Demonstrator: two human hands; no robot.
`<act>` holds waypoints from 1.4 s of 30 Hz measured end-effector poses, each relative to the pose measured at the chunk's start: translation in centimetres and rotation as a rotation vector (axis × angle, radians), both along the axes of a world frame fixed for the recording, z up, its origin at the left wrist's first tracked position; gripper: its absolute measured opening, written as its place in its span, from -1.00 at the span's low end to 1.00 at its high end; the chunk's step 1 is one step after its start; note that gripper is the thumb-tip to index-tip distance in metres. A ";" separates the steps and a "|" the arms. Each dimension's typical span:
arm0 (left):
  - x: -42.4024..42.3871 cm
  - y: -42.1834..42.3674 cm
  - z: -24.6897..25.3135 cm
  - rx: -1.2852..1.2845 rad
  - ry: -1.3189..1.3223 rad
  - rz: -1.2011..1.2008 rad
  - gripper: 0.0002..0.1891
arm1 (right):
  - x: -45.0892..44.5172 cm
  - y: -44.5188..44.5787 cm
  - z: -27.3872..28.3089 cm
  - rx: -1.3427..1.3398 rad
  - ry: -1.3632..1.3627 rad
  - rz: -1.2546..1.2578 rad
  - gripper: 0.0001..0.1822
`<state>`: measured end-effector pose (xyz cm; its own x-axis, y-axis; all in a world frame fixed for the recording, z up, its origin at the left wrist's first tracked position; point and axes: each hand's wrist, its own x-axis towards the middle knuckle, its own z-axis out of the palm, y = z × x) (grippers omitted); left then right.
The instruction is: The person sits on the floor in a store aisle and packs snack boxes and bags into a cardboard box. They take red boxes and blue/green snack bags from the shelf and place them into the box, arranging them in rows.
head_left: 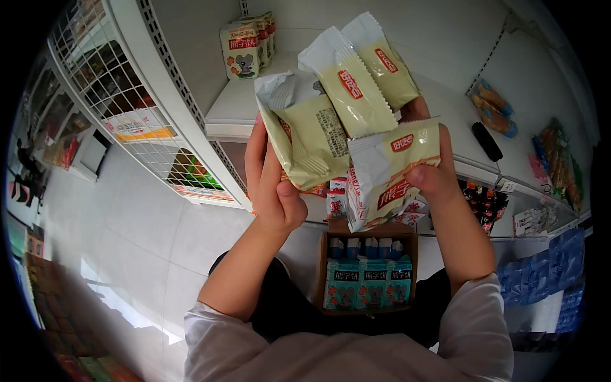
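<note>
Several cream-and-white snack packets are held up between both my hands. My left hand (pixel 274 181) supports the crumpled left packet (pixel 312 129) from its outer side. On the right, my right hand (pixel 432 167) grips a packet with red lettering (pixel 396 172), its thumb across the front. Two more packets, one in the middle (pixel 351 83) and one behind it (pixel 384 62), lean together above; my right fingers reach behind them. Below, an open cardboard box (pixel 321 277) holds teal snack packets (pixel 367 284) and blue-and-white ones (pixel 367 248) in rows.
Matching cream packets (pixel 243 50) stand on the white shelf (pixel 229 102) at the upper left. Bread-like packs (pixel 494 107) and a black object (pixel 487 142) lie to the right. A wire-grid side panel (pixel 138 110) borders the shelf; blue-wrapped bottles (pixel 544 270) stand lower right.
</note>
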<state>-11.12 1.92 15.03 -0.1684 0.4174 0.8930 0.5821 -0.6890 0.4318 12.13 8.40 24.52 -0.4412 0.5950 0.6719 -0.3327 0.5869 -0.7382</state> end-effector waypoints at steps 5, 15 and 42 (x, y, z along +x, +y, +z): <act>4.3 -4.0 -2.0 -0.156 0.103 -0.142 -0.35 | 8.1 -6.3 -6.3 -0.215 -0.132 -0.149 -0.28; 8.8 -8.0 -8.6 -0.517 0.209 -0.414 -0.58 | 13.8 -11.6 -16.2 -0.504 -0.068 -0.190 -0.48; 7.3 -7.4 -12.7 -1.581 -0.844 -1.084 0.05 | 15.6 -12.7 -21.6 -1.599 0.328 0.239 -0.41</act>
